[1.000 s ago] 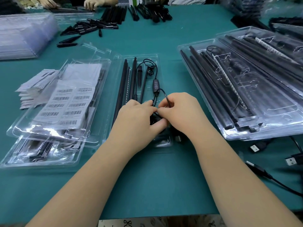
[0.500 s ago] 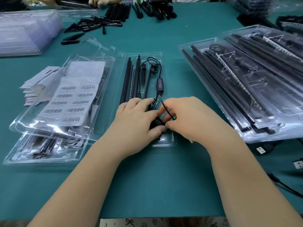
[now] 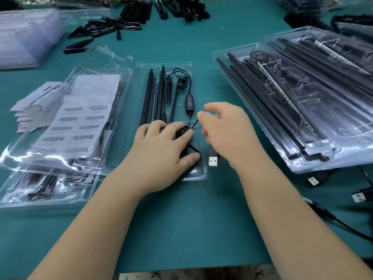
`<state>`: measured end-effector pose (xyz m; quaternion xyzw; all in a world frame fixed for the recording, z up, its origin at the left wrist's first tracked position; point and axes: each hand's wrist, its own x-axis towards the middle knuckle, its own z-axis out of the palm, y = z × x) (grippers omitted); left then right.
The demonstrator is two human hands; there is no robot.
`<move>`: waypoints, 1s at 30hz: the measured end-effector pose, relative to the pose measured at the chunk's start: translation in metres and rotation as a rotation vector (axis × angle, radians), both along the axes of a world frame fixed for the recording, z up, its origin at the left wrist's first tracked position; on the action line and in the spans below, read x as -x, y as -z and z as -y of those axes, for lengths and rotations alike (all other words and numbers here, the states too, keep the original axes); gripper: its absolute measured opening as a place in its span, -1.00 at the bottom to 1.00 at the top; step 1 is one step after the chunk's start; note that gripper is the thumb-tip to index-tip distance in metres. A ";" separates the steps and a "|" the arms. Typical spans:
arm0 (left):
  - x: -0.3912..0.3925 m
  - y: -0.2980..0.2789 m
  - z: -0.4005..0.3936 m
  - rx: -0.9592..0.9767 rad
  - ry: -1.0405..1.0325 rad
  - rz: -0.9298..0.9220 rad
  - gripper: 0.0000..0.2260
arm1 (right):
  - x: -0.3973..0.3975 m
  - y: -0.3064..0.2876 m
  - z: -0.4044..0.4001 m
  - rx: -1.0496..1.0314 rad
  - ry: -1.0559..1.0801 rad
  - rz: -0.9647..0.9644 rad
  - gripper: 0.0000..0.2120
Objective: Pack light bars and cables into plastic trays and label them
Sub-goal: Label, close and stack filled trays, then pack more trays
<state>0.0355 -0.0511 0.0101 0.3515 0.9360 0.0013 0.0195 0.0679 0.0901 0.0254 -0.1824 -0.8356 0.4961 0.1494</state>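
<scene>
At the centre of the green surface (image 3: 181, 229), the open plastic tray (image 3: 193, 66) is lying lengthwise before the person, so that its long channels are taking the light bars (image 3: 148, 98) side by side at the left. Its right-hand channel is holding the cable (image 3: 189, 85) with the inline controller (image 3: 189, 103). The left hand (image 3: 161, 150) is pressing down on the coiled slack at the near end of the tray, fingers and thumb curled over the loops, apparently to keep the springy coil seated in its pocket. The right hand (image 3: 226, 130) is hovering just beside it, fingers loosely spread and gripping nothing. The USB plug (image 3: 213, 158) is lying just outside the tray's right rim, probably still to be tucked in. Barcode labels (image 3: 80, 126) are waiting on the closed trays at the left for the labelling step.
</scene>
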 end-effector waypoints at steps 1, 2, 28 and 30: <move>-0.002 0.000 -0.002 -0.022 -0.002 -0.007 -0.36 | 0.000 -0.002 -0.001 0.157 -0.024 -0.003 -0.78; -0.003 -0.001 -0.003 -0.046 0.001 -0.008 -0.35 | -0.001 -0.004 -0.003 0.280 -0.044 0.009 -0.82; 0.005 -0.012 0.022 -0.298 -0.029 0.362 -0.19 | 0.015 0.020 -0.011 -0.497 -0.119 0.078 -0.64; 0.008 -0.011 0.025 -0.286 -0.027 0.402 -0.19 | 0.013 0.018 -0.013 -0.510 -0.145 0.084 -0.71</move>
